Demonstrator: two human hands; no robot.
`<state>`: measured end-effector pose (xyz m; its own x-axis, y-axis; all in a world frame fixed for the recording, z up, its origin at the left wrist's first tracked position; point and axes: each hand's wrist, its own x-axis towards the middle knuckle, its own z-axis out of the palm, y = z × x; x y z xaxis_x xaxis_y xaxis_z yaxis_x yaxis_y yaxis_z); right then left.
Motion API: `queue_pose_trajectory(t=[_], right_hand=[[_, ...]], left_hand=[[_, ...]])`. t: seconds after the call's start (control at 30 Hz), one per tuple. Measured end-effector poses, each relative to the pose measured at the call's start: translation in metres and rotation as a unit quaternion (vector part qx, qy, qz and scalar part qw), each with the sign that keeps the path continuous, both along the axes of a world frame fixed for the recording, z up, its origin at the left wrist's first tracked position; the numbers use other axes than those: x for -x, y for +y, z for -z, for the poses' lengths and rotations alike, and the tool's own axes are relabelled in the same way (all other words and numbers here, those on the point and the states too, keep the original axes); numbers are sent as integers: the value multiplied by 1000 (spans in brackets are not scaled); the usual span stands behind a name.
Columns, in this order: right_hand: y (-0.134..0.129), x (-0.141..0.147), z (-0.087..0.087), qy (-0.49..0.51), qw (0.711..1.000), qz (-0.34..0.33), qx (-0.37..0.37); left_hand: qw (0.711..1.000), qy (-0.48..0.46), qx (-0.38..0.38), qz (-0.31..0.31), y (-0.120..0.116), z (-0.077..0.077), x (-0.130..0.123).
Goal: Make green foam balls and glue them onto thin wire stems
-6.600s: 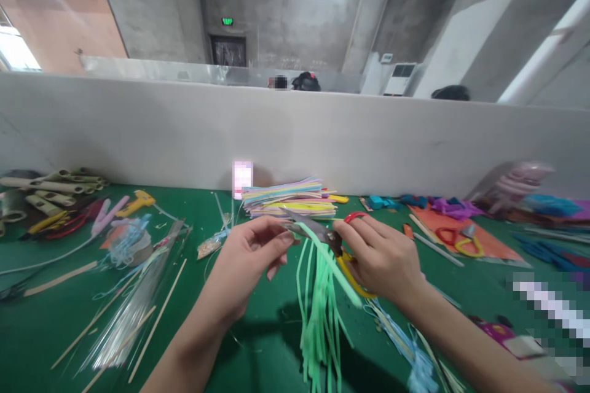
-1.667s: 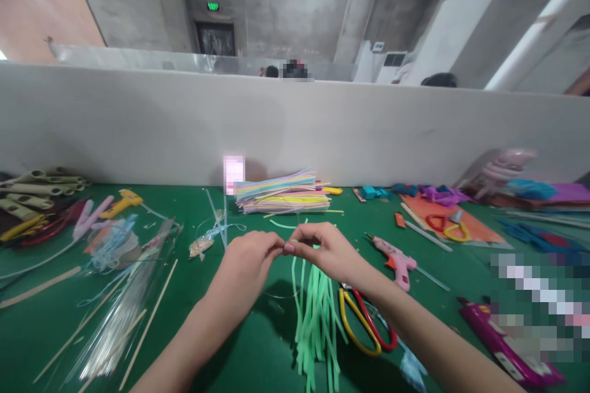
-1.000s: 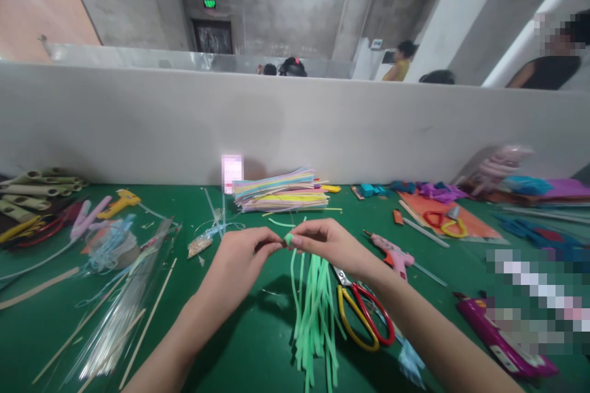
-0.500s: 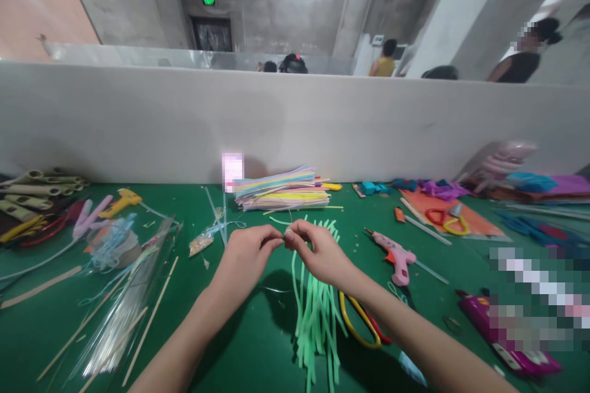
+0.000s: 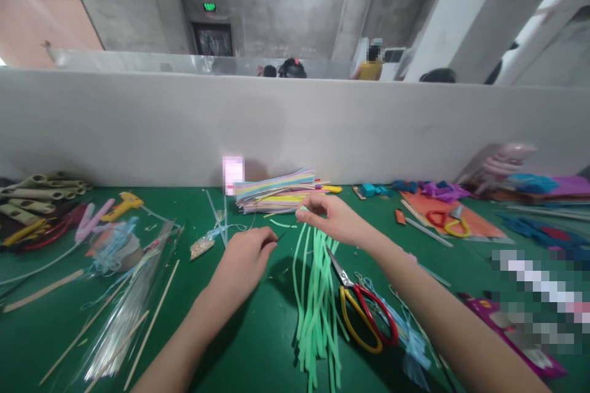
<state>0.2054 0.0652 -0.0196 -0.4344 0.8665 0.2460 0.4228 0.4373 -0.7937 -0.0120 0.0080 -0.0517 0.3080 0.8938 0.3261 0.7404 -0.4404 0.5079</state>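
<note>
Two bare hands work over a green bench (image 5: 239, 353), slightly apart. The left hand (image 5: 249, 258) pinches a thin dark sliver (image 5: 282, 236), too fine to identify, between thumb and forefinger; its far end is left free and points towards the other hand, a hold that seems suited to small, careful handling. The right hand (image 5: 334, 218) is raised a little higher, thumb and fingertips drawn together; whether something tiny sits between them cannot be told. Beneath it, a loose bunch of mint-green, soft-looking strips (image 5: 318, 313) lies lengthwise on the bench, fanning towards the viewer, probably laid so that single strips are easy to pick out. Metal scissors with one red and one yellow handle (image 5: 349, 284) rest just beside the strips, blade tips at their edge and handles turned towards the person, apparently for quick reach. Behind, a bundle of pastel strips (image 5: 281, 193) lies near a white partition (image 5: 138, 129). At left are cut bamboo tubes (image 5: 41, 190) and a clear plastic sleeve (image 5: 124, 313); at right, an orange sheet (image 5: 483, 227). Beyond the partition, the room has bare concrete walls (image 5: 286, 0), a lit green sign (image 5: 209, 7) and a person in a yellow top (image 5: 369, 70).
</note>
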Motion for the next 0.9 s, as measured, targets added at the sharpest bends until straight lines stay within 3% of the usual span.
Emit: queue_pose_trajectory(t=[0.23, 0.43, 0.5, 0.57, 0.63, 0.67, 0.77, 0.9], right_hand=[[-3, 9, -7, 16, 999, 36, 2], [-14, -3, -19, 66, 997, 41, 3], [-27, -5, -19, 109, 986, 112, -50], [-45, -1, -13, 149, 946, 235, -167], [-62, 11, -4, 150, 917, 284, -236], [-68, 19, 1, 145, 929, 266, -213], [-68, 44, 16, 174, 967, 180, -44], [-38, 62, 27, 212, 966, 149, 11]], left_hand=[[1000, 12, -6, -6, -8, -6, -3], [998, 12, -49, -34, -7, -10, 3], [997, 8, -66, -48, -8, -12, 6], [995, 9, -82, -60, -10, -14, 7], [993, 14, -96, -70, -11, -16, 6], [992, 19, -103, -75, -12, -16, 5], [988, 38, -124, -88, -11, -12, -4], [985, 67, -142, -75, -21, -5, -19]])
